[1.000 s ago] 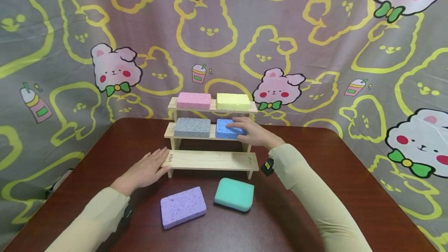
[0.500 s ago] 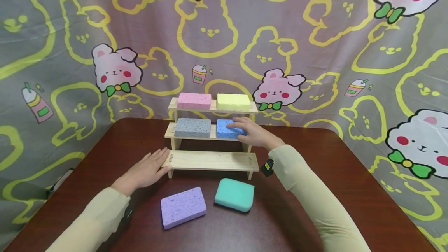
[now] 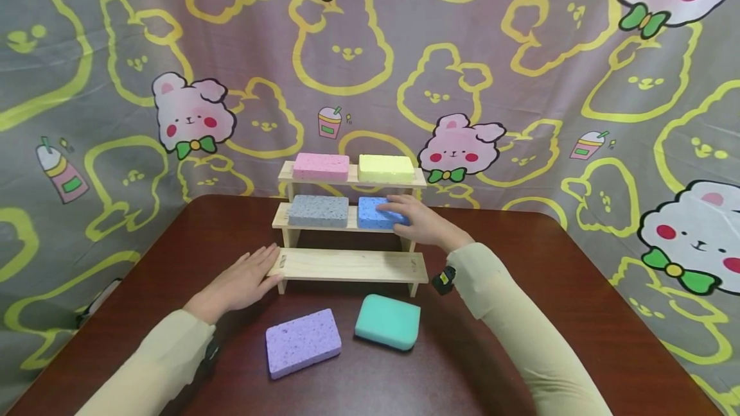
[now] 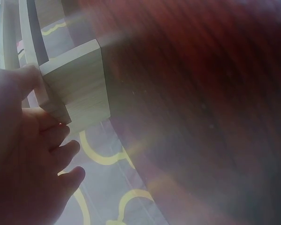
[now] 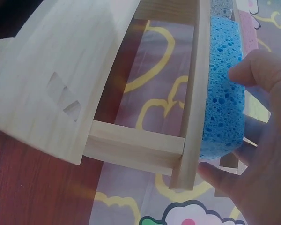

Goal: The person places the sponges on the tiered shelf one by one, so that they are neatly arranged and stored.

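A blue sponge sits on the right of the middle tier of a wooden three-tier shelf. My right hand holds the sponge at its right end, one finger lying over its top. In the right wrist view the pitted blue sponge shows between the spread fingers of the right hand. My left hand grips the left end of the bottom tier. The left wrist view shows the thumb and fingers of the left hand at the corner of that board.
A grey sponge shares the middle tier. Pink and yellow sponges rest on the top tier. A purple sponge and a teal sponge lie before the shelf on the brown table. A patterned curtain hangs behind.
My right hand shifts very slightly to the right on the blue sponge. The left hand, the shelf and all the sponges stay where they were.
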Tool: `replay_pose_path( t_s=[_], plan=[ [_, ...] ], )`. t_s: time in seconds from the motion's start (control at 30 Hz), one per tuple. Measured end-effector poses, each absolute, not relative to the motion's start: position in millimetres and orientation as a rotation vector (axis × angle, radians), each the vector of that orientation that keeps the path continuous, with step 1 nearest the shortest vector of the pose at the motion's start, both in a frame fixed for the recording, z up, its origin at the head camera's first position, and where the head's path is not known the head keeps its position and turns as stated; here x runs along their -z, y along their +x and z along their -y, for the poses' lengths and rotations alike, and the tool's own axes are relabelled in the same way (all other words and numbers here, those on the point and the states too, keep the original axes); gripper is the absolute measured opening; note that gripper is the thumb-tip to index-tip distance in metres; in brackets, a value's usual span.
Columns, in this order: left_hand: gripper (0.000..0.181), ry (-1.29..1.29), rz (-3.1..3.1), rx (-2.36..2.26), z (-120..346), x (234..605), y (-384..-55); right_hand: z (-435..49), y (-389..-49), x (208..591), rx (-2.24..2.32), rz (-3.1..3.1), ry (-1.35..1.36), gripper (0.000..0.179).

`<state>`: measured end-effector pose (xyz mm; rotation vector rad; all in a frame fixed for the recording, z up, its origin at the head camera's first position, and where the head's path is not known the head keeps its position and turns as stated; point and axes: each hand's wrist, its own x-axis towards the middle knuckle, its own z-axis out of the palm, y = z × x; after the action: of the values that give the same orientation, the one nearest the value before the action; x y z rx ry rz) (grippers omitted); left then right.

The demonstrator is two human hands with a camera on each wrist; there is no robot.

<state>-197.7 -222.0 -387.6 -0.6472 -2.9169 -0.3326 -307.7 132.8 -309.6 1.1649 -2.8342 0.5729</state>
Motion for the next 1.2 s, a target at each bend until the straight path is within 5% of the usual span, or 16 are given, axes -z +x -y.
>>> replay_pose_path(
  t_s=[1.2],
  plan=[
    [0.059, -0.647, 2.912, 0.330, 223.2, 387.8, -198.4, -169.3, -265.9, 296.5, -0.729, 2.678, 1.197, 0.052]
  ],
)
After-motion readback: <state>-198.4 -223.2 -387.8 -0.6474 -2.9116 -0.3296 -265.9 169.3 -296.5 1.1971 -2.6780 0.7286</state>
